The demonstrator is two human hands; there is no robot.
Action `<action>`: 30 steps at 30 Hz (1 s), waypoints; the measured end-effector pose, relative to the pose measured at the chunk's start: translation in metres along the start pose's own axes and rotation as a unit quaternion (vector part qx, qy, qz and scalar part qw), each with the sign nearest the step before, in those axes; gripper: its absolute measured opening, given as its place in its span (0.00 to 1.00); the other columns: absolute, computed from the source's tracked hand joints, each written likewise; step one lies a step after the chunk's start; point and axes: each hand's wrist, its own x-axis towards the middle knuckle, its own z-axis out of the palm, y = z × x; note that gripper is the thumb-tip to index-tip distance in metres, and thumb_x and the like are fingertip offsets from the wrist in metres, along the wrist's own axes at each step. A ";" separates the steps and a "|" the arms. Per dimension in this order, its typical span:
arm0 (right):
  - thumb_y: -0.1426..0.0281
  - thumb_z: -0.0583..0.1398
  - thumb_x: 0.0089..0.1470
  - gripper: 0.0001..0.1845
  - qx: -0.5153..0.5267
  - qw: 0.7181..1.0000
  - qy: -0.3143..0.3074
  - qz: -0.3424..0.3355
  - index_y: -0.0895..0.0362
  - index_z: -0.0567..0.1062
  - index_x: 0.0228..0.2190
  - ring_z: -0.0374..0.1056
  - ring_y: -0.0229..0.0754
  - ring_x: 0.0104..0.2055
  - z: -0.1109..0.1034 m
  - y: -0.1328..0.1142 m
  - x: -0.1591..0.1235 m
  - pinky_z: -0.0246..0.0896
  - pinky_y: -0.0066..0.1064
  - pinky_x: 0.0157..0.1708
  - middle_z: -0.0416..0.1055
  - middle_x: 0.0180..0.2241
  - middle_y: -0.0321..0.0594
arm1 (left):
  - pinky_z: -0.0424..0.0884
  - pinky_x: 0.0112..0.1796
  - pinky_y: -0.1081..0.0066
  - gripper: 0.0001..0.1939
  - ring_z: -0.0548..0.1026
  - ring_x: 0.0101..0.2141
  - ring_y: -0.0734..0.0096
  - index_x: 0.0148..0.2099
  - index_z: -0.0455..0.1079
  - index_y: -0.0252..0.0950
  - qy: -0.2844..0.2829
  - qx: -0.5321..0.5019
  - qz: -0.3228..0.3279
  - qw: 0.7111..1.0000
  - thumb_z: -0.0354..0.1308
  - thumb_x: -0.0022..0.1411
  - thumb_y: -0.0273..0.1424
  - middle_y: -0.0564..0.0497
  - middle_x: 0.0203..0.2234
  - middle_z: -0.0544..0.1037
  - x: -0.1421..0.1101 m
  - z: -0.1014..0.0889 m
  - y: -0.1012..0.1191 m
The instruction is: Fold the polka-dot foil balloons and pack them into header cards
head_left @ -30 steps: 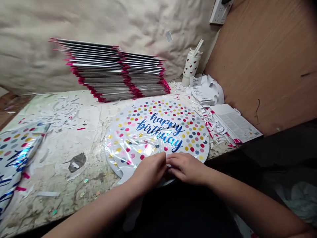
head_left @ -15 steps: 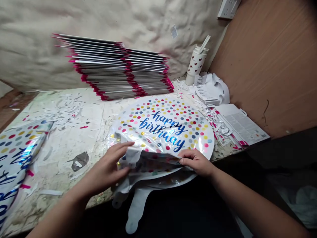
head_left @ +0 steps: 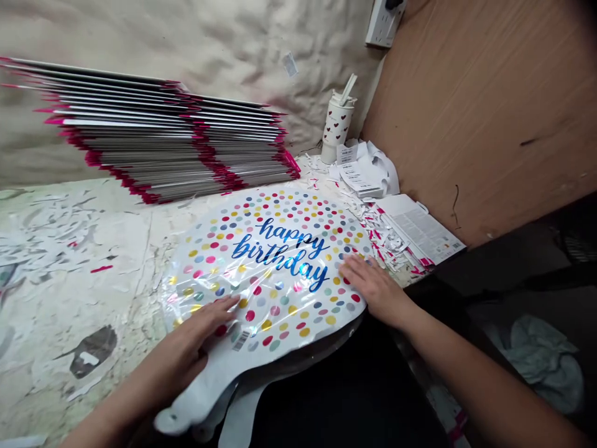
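Note:
In front of me lies a flat, uninflated foil balloon (head_left: 275,305), white with coloured dots and blue "happy birthday" lettering. It rests on other flat balloons, whose pale tails (head_left: 242,410) hang over the table's front edge. My left hand (head_left: 200,330) lies on the balloon's lower left with fingers stretched out, near a small barcode; its thumb is partly hidden below. My right hand (head_left: 375,289) rests flat on the right rim, fingers extended. Neither hand grips anything.
A tall, leaning stack of pink-edged folded pieces (head_left: 172,137) stands against the papered wall. Behind on the right are a heart-patterned tumbler (head_left: 336,124), a curled label strip (head_left: 366,168) and a printed card (head_left: 420,227). Paper scraps (head_left: 51,227) litter the table (head_left: 125,249).
The top balloon's front edge, folded up and pinched before, now lies flat with its tail out at the front left. Both hands have opened onto it. My view has shifted right.

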 end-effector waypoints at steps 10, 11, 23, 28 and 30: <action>0.75 0.54 0.49 0.34 0.076 0.997 0.028 0.006 0.59 0.58 0.58 0.42 0.50 0.64 -0.005 0.042 0.020 0.40 0.47 0.61 0.47 0.62 0.48 | 0.56 0.56 0.55 0.27 0.56 0.59 0.54 0.61 0.54 0.51 -0.025 0.072 0.026 0.997 0.46 0.60 0.32 0.55 0.60 0.57 0.004 0.000 -0.006; 0.76 0.54 0.49 0.31 0.120 0.992 0.015 -0.044 0.56 0.62 0.56 0.46 0.47 0.63 -0.007 0.045 0.018 0.43 0.44 0.60 0.52 0.61 0.45 | 0.55 0.56 0.55 0.25 0.56 0.59 0.55 0.60 0.56 0.52 -0.024 0.078 0.031 0.996 0.45 0.61 0.32 0.56 0.60 0.57 0.003 0.000 -0.005; 0.60 0.59 0.51 0.27 0.401 0.823 -0.374 -0.146 0.61 0.69 0.50 0.67 0.40 0.45 -0.069 -0.015 0.141 0.60 0.26 0.44 0.71 0.45 0.43 | 0.57 0.56 0.59 0.19 0.61 0.57 0.64 0.56 0.61 0.56 -0.018 0.042 0.110 0.993 0.41 0.66 0.34 0.59 0.56 0.65 0.007 0.008 0.024; 0.57 0.69 0.34 0.42 0.327 0.823 -0.420 -0.202 0.54 0.67 0.52 0.67 0.43 0.45 -0.065 -0.023 0.136 0.61 0.26 0.42 0.70 0.46 0.38 | 0.61 0.54 0.64 0.23 0.62 0.56 0.67 0.62 0.53 0.52 0.011 0.023 0.035 0.999 0.41 0.66 0.32 0.58 0.57 0.64 -0.001 0.004 0.009; 0.59 0.69 0.32 0.43 0.302 0.868 -0.350 -0.181 0.53 0.66 0.53 0.66 0.45 0.46 -0.062 -0.005 0.104 0.61 0.29 0.44 0.69 0.47 0.40 | 0.60 0.54 0.63 0.27 0.60 0.57 0.64 0.64 0.48 0.50 0.013 0.047 0.046 0.998 0.45 0.63 0.33 0.57 0.58 0.61 -0.004 0.000 0.003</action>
